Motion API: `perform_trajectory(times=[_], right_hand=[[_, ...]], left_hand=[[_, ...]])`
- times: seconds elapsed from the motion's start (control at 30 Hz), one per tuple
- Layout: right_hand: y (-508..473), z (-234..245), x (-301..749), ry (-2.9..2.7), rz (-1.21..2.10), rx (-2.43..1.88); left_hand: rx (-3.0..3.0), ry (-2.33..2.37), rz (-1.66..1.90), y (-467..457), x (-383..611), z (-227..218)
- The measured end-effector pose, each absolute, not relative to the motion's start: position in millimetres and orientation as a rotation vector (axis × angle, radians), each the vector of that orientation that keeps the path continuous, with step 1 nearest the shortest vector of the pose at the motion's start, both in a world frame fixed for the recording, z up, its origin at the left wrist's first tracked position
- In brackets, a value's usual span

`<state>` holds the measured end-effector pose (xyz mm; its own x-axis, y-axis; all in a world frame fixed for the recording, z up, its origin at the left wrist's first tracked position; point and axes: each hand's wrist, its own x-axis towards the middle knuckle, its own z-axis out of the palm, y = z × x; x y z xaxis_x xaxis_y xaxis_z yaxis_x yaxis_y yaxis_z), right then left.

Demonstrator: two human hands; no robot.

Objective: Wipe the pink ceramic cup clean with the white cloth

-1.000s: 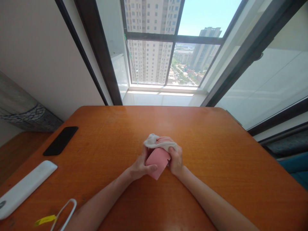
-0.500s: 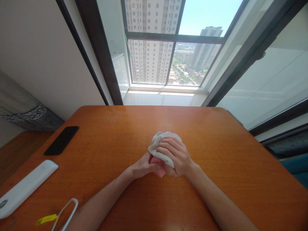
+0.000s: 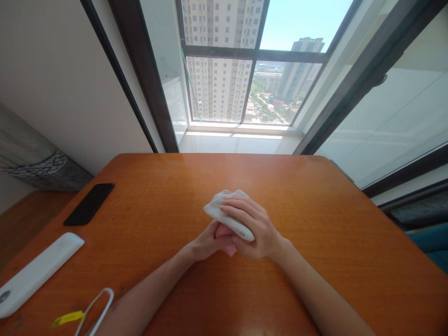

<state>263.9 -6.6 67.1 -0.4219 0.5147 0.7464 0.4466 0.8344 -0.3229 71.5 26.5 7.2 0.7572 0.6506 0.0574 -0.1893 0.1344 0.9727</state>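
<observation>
Head view: white cloth [image 3: 219, 210] further left across pink block [image 3: 229, 249]

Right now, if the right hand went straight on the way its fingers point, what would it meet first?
Nothing close. The right hand, pressing the white cloth onto the pink object, points left and slightly away, over bare table. The black phone seems nearer than that line, though depth is unclear.

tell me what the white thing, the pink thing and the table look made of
White cloth: soft fabric, maybe cotton; it crumples under the right hand. Pink object in the left hand: mostly hidden, cannot tell. Table: wood or veneer, visible grain, slight sheen.
</observation>
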Motion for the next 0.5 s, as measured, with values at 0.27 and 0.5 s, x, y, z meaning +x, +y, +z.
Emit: perform_trajectory(times=[0.27,0.5], right_hand=[[-5,66,262,-1.727,0.827,-0.908],[10,17,249,-1.004,1.205,-0.988]], left_hand=[[1.331,0.452,0.661,30,67,0],[1.396,0.511,0.713,32,64,1]])
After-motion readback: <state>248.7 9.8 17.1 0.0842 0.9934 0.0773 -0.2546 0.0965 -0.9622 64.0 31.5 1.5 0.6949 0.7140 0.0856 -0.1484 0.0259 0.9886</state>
